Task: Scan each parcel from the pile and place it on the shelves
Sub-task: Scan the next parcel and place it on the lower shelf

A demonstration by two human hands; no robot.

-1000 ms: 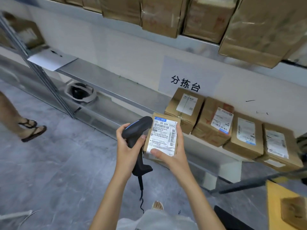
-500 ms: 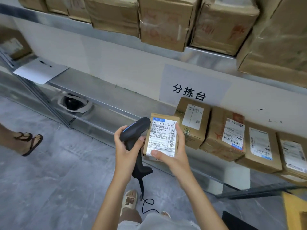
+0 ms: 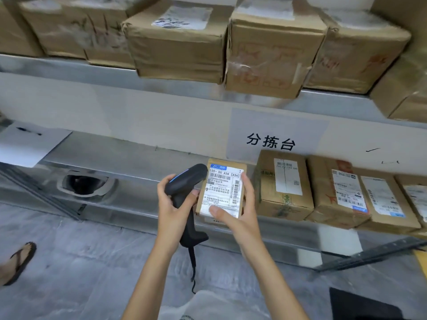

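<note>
**Mid-task: one parcel in hand at the scan step, several already shelved**

Right hand (image 3: 238,218) holds a small parcel (image 3: 221,190) label-up, thumb pressed on the label's lower edge, fingers (image 3: 248,192) wrapped round the right side. The parcel is in the air just in front of the lower shelf (image 3: 129,158), level with its edge. Left hand (image 3: 172,204) is closed round the handle of a black scanner (image 3: 184,181); its head points right, at the label and almost touching the parcel's left edge. No scan light is visible on the label, so I cannot tell whether the read has happened.

Done so far, judging by layout: a row of labelled boxes (image 3: 284,185) leans against the wall on the lower shelf to the right of the held parcel, below a printed sign (image 3: 271,142). The upper shelf (image 3: 69,68) carries a full line of larger cartons (image 3: 178,42).

Left: finish scanning this parcel, then set it down; the open stretch of lower shelf just left of the row looks like the natural spot. The pile itself is out of view, so the remaining count is unknown.
</note>
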